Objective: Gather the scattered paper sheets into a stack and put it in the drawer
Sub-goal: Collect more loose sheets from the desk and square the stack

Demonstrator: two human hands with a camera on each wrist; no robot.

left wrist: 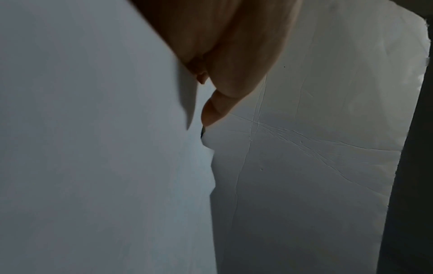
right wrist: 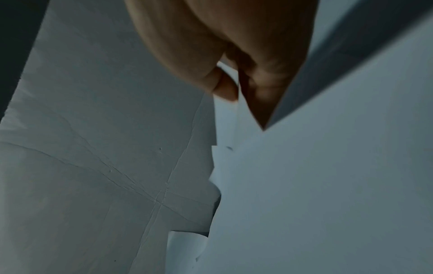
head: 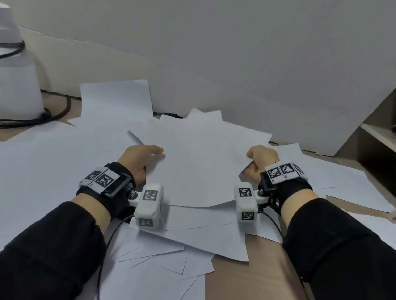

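A loose bundle of white paper sheets (head: 202,165) is held between my two hands over the desk. My left hand (head: 152,154) grips its left edge with the thumb on top. My right hand (head: 252,158) pinches its right edge. In the left wrist view the sheets (left wrist: 93,148) hide most of my left hand (left wrist: 222,74). The right wrist view shows my right hand (right wrist: 234,55) with paper (right wrist: 328,185) between thumb and fingers. Several more sheets lie scattered at the left (head: 29,167), near me (head: 166,269), at the back (head: 114,96) and at the right (head: 336,180). No drawer is plainly visible.
A white plastic jug (head: 9,84) and a black cable (head: 55,114) stand at the left. A creased white board (head: 227,54) closes the back. A wooden shelf unit (head: 389,152) with cables stands at the right. Bare desk (head: 250,291) shows near my right forearm.
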